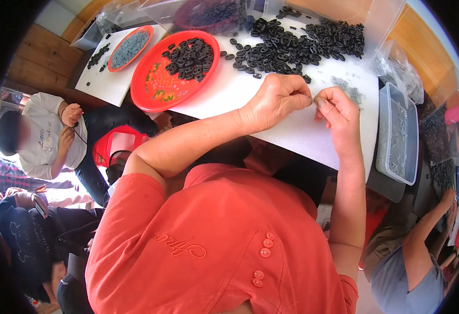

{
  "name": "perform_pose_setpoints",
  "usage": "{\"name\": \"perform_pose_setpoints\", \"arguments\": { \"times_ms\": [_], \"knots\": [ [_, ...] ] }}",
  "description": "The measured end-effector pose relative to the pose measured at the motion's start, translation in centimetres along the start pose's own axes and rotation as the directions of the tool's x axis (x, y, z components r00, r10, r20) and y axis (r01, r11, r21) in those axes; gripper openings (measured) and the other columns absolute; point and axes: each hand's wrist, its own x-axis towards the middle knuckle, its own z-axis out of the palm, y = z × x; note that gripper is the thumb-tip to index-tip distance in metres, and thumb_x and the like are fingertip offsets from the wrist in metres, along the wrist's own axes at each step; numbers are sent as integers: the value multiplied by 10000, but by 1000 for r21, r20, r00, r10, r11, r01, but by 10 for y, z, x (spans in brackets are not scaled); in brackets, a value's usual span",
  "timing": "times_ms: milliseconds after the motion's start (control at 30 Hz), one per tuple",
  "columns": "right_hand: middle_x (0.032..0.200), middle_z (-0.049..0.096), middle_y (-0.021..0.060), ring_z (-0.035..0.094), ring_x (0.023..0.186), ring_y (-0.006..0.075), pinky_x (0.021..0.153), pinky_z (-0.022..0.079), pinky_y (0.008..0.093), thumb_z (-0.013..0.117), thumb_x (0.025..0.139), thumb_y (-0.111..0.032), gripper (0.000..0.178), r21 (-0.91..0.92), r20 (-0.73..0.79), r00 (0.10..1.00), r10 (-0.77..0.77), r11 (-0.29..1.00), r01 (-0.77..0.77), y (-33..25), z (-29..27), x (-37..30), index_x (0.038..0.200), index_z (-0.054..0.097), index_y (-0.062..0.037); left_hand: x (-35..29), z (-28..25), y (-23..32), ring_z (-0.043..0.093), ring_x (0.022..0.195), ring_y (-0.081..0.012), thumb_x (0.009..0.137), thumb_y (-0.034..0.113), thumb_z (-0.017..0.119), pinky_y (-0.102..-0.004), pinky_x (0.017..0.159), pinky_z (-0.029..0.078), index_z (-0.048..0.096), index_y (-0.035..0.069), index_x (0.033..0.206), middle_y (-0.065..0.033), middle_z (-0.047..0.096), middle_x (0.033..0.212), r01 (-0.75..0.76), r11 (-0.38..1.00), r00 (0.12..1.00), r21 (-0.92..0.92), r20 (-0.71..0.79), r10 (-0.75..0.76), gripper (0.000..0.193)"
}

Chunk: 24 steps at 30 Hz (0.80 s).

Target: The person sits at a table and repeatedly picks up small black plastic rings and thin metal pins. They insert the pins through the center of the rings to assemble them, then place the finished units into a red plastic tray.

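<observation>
Over the front of a white board (229, 91), my left hand (277, 103) and my right hand (339, 112) nearly meet at the fingertips. The left thumb and forefinger are pinched together; whatever lies between them is too small to name. My right thumb presses against its forefinger, and anything in that pinch is hidden as well. Just beyond the left hand spreads a heap of small black oval pieces with holes (292, 47). Small clear pieces (352, 90) lie scattered on the board beyond my right hand.
Left of the heap is a red plate (153, 94) partly filled with black pieces. Farther left sits an orange-rimmed plate (113, 64) of greyish pieces. A clear plastic tub (411, 141) stands at the right. People sit at left (46, 131) and right (407, 277).
</observation>
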Motion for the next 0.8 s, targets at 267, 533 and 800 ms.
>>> {"name": "perform_pose_setpoints", "arguments": {
  "times_ms": [267,533,800],
  "knots": [
    [670,536,13,482,609,85,567,407,253,568,924,-77,93,-166,-59,975,-214,965,202,10,6,2,862,560,-8,6,-5,8,556,555,-79,849,130,651,-225,424,406,670,-4,870,-24,602,663,377,897,926,-230,100,-364,137],
    [673,533,35,489,611,99,567,408,265,578,925,-68,85,-190,-102,977,-190,967,168,5,4,-1,873,553,-5,0,-18,-2,568,610,-75,847,107,675,-225,498,444,680,-4,898,-17,619,718,255,957,964,-136,-45,-264,122],
    [681,543,37,493,619,110,578,414,268,584,932,-82,98,-201,-55,970,-238,954,223,1,12,-2,874,556,-9,-2,-4,-2,614,652,-169,803,54,697,-313,591,497,652,-24,864,-108,613,746,-235,954,969,186,-37,246,108]
  ]
}}
